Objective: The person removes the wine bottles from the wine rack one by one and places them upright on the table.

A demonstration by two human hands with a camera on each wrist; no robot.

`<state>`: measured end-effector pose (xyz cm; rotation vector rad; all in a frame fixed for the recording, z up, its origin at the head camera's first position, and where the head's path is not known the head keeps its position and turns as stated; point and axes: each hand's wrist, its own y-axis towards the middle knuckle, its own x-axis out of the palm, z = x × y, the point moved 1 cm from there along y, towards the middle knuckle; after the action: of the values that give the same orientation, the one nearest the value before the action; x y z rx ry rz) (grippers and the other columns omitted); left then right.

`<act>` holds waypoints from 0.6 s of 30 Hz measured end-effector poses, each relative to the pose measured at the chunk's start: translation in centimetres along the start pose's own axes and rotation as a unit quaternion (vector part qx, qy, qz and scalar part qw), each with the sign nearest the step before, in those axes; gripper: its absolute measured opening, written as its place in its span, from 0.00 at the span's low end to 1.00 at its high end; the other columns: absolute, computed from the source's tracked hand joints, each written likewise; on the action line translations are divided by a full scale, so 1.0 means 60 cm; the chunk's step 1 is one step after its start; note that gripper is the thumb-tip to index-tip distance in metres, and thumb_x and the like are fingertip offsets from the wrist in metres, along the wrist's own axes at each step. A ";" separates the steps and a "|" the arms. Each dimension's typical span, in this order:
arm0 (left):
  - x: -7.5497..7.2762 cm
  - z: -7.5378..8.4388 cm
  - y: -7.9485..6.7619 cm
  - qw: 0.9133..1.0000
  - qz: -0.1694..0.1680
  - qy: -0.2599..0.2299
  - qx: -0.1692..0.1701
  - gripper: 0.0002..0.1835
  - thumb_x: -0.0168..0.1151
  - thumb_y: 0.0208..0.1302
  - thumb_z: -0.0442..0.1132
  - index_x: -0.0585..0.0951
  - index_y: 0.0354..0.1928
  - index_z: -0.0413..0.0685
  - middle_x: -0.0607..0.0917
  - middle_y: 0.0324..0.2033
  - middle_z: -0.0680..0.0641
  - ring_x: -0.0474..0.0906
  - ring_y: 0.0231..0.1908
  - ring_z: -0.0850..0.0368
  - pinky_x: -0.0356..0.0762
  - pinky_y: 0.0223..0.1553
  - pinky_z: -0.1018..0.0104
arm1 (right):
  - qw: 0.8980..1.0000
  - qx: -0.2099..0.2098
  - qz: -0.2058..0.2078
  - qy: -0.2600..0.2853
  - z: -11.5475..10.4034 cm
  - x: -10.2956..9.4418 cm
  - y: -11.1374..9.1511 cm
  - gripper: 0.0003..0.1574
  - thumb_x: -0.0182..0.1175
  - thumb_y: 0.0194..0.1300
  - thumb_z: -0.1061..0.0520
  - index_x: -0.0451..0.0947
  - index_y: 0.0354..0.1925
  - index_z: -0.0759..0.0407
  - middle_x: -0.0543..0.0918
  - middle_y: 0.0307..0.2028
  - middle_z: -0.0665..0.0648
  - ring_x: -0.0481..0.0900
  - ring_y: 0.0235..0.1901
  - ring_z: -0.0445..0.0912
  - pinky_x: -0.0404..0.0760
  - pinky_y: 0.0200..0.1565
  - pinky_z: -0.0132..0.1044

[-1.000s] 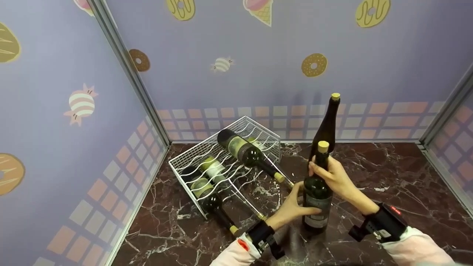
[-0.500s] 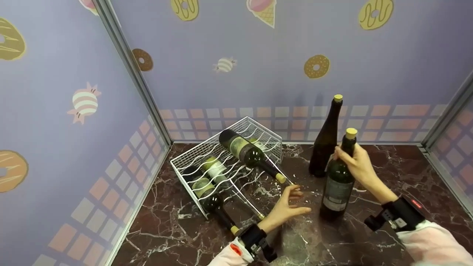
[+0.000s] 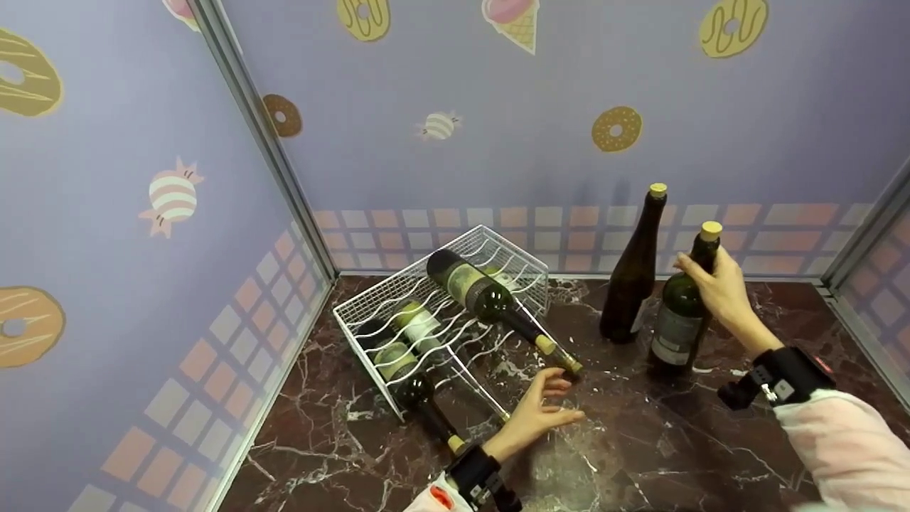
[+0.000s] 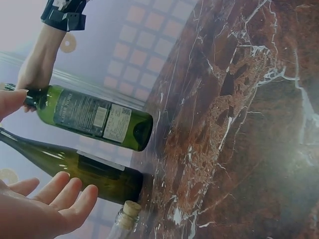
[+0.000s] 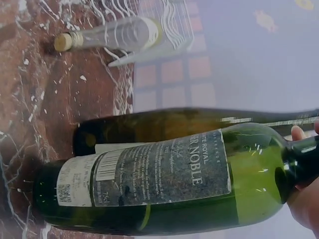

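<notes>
My right hand (image 3: 729, 295) grips the neck of a green wine bottle (image 3: 679, 323) with a yellowish stopper and a dark label. The bottle is nearly upright; I cannot tell whether its base touches the marble surface. Just left of it stands a taller brown bottle (image 3: 633, 277), also stoppered. My left hand (image 3: 530, 419) is held out with spread fingers and holds nothing. It is nearest to the corked end of a clear bottle (image 3: 569, 361) in the white wire rack (image 3: 398, 281). In the right wrist view the green bottle (image 5: 164, 179) partly covers the brown one (image 5: 164, 127).
The rack, at the back left, bears several bottles with necks towards the front right. A dark green bottle (image 3: 476, 288) lies on its upper tier, another (image 3: 412, 387) lower down. A patterned back wall (image 3: 426, 163) and side wall (image 3: 199, 284) bound the marble surface (image 3: 341, 455).
My left hand has let go of the green bottle and drawn slightly left and down. My right hand has carried the bottle right and back, beside the brown bottle.
</notes>
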<state>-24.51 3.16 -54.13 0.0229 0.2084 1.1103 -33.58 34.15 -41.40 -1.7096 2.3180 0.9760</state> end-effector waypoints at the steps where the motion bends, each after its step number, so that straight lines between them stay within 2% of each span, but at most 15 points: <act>1: 0.000 -0.002 -0.002 1.000 0.001 0.000 -0.001 0.36 0.71 0.58 0.35 0.64 0.66 0.39 0.76 0.58 0.38 0.72 0.60 0.37 0.75 0.60 0.46 | 1.000 0.007 -0.002 0.003 0.002 -0.002 0.004 0.25 0.56 0.73 0.51 0.70 0.50 0.75 0.73 0.26 0.19 0.74 0.31 0.17 0.68 0.44 0.16; 5: -0.005 -0.006 -0.007 1.000 0.002 0.000 -0.008 0.37 0.71 0.57 0.37 0.64 0.66 0.39 0.76 0.58 0.38 0.73 0.60 0.37 0.75 0.61 0.49 | 0.999 0.033 -0.004 0.006 0.011 -0.004 0.020 0.25 0.55 0.73 0.48 0.69 0.51 0.70 0.73 0.27 0.19 0.73 0.33 0.19 0.67 0.47 0.20; 12: -0.009 -0.008 -0.011 1.000 0.004 -0.012 -0.015 0.38 0.70 0.57 0.36 0.63 0.66 0.38 0.76 0.59 0.37 0.72 0.60 0.37 0.74 0.61 0.45 | 0.998 0.065 0.012 0.010 0.032 -0.002 0.044 0.24 0.56 0.72 0.45 0.69 0.52 0.63 0.71 0.30 0.23 0.70 0.36 0.24 0.67 0.48 0.27; 18: -0.009 -0.010 -0.016 1.000 0.009 -0.004 -0.021 0.38 0.71 0.57 0.36 0.63 0.67 0.39 0.76 0.59 0.38 0.72 0.60 0.37 0.75 0.61 0.47 | 0.996 0.078 0.038 0.008 0.045 0.002 0.054 0.26 0.57 0.70 0.44 0.69 0.52 0.64 0.70 0.31 0.26 0.69 0.36 0.26 0.67 0.48 0.28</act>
<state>-23.99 2.16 -54.75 -0.0087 0.1784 1.1311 -37.25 36.05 -42.18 -1.5877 2.4139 0.7715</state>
